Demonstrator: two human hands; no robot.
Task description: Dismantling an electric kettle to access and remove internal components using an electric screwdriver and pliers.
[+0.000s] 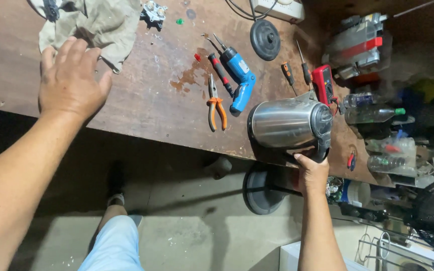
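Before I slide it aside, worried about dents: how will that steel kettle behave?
The kettle lies on its side, so its round body may roll. Polished steel probably feels slippery. The right hand grips its handle end, likely steadying it.

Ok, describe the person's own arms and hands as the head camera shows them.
Both forearms are bare, with no sleeves in view. The left hand and the right hand wear no gloves, and no rings, watch or bands are visible. Fingers are short-nailed where they show. Nothing marks either arm.
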